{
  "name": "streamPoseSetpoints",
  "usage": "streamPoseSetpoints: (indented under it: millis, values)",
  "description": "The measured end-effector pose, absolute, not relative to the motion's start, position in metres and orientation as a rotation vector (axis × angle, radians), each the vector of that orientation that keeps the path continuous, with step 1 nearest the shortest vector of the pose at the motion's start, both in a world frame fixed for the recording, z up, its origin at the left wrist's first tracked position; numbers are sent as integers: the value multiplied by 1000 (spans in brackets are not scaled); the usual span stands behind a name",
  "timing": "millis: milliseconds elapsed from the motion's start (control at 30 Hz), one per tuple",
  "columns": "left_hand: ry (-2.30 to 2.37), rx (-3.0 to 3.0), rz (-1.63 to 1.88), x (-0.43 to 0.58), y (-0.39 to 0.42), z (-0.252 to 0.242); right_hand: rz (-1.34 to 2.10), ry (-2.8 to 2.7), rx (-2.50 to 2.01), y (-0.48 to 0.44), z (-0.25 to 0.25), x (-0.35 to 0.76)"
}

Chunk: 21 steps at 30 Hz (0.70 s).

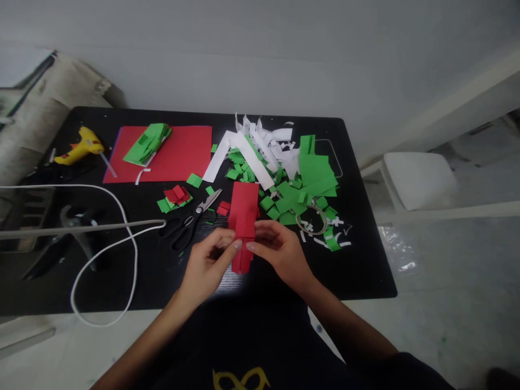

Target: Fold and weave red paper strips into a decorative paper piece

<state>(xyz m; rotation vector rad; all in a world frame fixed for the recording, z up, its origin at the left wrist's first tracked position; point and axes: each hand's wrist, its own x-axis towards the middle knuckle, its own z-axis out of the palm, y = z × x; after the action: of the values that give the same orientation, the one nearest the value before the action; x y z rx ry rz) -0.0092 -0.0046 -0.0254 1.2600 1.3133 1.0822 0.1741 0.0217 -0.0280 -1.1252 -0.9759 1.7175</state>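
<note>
Between my hands is a folded piece of red paper, long and narrow, with creases across its lower part. My left hand pinches its left edge, thumb on top. From the other side my right hand grips the right edge, its thumb also on the upper face and the fingers partly hidden behind. Black-handled scissors lie with spread blades just left of the red paper. Small red and green cut pieces sit in a little pile beyond the scissors.
Green scraps and white paper strips heap at the back right, near a tape ring. At the back left lie a red sheet, folded green paper and a yellow glue gun. A white cable loops across the left.
</note>
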Motion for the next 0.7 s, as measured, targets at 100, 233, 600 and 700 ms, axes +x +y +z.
streamPoseSetpoints:
  millis: [100,233,600,700]
  values:
    - [1313,1262,1111,-8,-4,-26,1632,-990,-1124,21,-29,173]
    - [1367,1237,1259,-7,-3,-28,1544,-1091,-1128,19,-27,173]
    - [1409,1854,1337,-15,-3,-24,1428,-1287,-1120,17,-20,175]
    - [1324,1931,1348,-15,-3,-24,1635,-1132,-1015,16,-17,175]
